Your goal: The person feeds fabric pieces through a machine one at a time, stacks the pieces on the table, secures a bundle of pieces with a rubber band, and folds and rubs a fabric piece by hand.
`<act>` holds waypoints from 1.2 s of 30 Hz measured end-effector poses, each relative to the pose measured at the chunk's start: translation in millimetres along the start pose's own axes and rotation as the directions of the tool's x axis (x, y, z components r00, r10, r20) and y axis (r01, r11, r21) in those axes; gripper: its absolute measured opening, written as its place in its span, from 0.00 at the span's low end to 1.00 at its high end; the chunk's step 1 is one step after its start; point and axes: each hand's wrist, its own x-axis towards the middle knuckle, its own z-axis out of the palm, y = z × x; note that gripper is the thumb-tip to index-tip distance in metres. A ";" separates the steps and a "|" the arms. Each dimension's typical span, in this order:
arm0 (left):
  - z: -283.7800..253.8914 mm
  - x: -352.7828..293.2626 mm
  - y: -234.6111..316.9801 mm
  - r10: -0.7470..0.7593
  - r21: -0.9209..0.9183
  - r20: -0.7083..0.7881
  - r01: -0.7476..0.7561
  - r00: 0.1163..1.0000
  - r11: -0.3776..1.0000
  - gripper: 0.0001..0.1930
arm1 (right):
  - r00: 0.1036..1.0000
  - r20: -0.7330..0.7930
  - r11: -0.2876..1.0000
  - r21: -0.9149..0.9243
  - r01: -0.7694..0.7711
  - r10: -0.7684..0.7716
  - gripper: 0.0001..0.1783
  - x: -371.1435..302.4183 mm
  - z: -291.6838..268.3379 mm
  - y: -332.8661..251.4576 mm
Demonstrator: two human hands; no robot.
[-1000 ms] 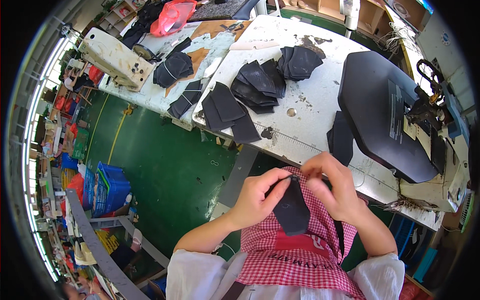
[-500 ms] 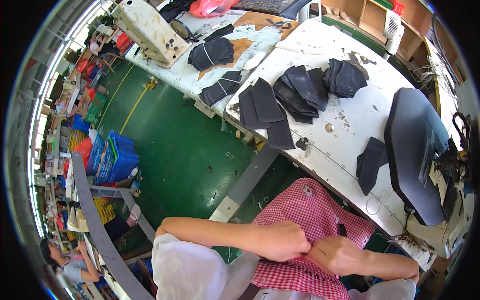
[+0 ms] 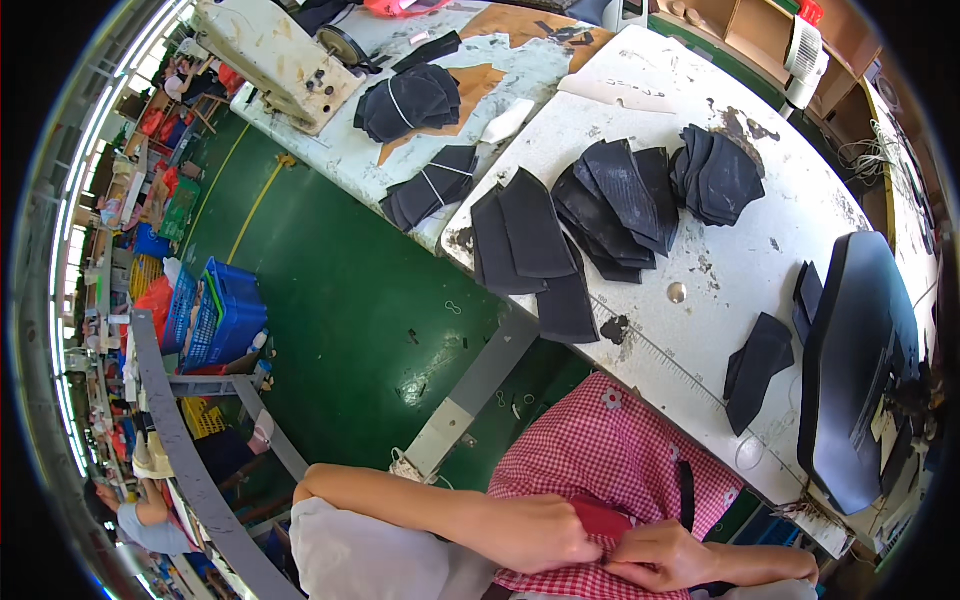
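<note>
My left hand (image 3: 545, 533) is closed at the front of the red-and-white checked apron (image 3: 570, 440) over my lap. Beside it, slightly lower right, my right hand (image 3: 660, 556) is closed in a pinch at the apron's cloth. Between and above the knuckles shows a plain red piece (image 3: 600, 516) that looks like cloth; what it belongs to I cannot tell. The fingertips of my left hand are partly hidden. A black strap (image 3: 686, 495) lies on the apron to the right.
On the white worktable (image 3: 640, 330) lie overlapping black pieces (image 3: 610, 205) and a smaller black pair (image 3: 758, 370). A dark machine head (image 3: 858, 370) stands at right. Banded black bundles (image 3: 408, 102) and a cream sewing machine (image 3: 275, 60) occupy the far table. Blue crates (image 3: 230, 310) stand left.
My hands have moved down and slightly apart, and the red piece between them shows more. The view has shifted, and another black piece now shows beside the machine head.
</note>
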 end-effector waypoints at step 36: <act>28.7 17.4 -7.7 -0.397 -0.502 -0.864 -0.475 0.309 0.723 0.08 | 0.662 -0.426 0.673 -0.721 0.163 -0.617 0.18 63.7 -5.1 -37.4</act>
